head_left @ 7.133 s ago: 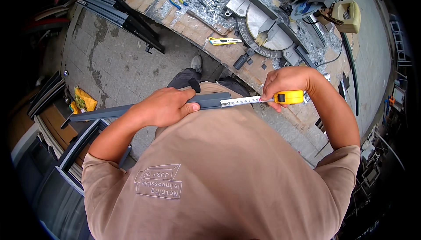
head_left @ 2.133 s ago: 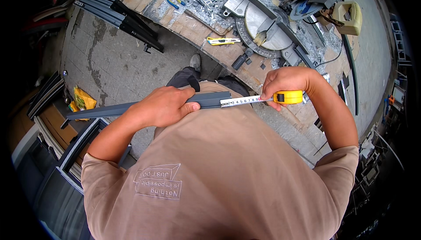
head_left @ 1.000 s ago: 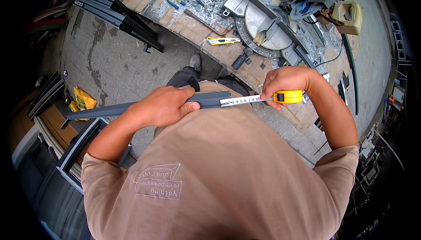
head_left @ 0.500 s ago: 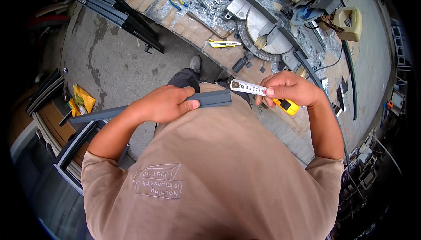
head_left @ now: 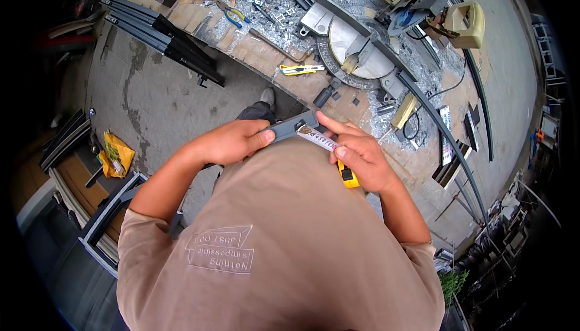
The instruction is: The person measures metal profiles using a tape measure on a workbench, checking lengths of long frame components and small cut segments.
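My left hand [head_left: 232, 142] grips a long grey metal profile [head_left: 291, 126] held across my chest; most of its length is hidden behind my arm and body. My right hand [head_left: 357, 155] holds a yellow tape measure [head_left: 348, 175] in the palm. A short piece of the tape blade [head_left: 316, 138] sticks out from it and rests on the right end of the profile, with my right index finger stretched over that end.
A workbench ahead carries a mitre saw [head_left: 356, 47], metal chips, blue pliers [head_left: 232, 15] and a yellow utility knife [head_left: 301, 69]. Dark profiles [head_left: 160, 32] lie stacked on the concrete floor at the left. More frames [head_left: 99, 216] lean at the lower left. A yellow bag [head_left: 118, 152] lies nearby.
The tape blade has drawn back from its long stretch along the profile to a short piece. My right hand moved left and down toward the profile's end; the left hand has kept its grip.
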Demonstrator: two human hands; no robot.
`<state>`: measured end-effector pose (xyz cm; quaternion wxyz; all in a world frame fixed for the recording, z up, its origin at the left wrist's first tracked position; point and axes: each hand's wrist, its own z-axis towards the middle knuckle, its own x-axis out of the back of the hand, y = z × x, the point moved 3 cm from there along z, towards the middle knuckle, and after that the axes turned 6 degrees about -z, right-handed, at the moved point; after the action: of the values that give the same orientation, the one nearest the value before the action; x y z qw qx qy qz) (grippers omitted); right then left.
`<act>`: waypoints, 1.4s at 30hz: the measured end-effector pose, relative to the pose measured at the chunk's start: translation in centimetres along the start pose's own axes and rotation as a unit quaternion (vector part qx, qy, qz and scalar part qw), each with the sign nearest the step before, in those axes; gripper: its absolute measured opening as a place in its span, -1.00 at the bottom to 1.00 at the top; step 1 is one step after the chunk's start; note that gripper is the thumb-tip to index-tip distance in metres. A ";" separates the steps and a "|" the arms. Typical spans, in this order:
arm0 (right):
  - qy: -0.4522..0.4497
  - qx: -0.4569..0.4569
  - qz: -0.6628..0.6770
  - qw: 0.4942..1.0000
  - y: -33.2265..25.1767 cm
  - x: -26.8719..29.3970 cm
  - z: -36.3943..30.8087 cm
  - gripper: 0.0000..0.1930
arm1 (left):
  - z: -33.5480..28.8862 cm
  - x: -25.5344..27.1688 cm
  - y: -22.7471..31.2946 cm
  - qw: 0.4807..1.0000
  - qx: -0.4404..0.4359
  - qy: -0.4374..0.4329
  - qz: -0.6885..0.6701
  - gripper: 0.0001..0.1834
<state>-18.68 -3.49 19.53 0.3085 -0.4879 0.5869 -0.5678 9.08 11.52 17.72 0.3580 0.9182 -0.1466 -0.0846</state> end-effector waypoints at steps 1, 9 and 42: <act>-0.002 0.016 -0.016 1.000 0.0 0.1 -0.1 -0.63 | 0.2 -0.2 0.2 1.000 -0.003 0.009 0.011 -0.46; 0.052 0.046 -0.007 0.998 -1.0 0.6 -1.8 -0.71 | 1.1 -2.4 2.9 0.994 -0.032 0.063 0.081 -0.49; 0.075 0.077 -0.112 0.988 1.2 5.3 -10.6 -0.76 | 4.9 -12.2 7.8 0.983 -0.044 0.110 0.143 -0.43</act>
<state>-30.38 -4.63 21.15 0.2349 -0.4813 0.5045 -0.6773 -5.33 6.97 20.12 0.4202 0.8751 -0.2318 0.0627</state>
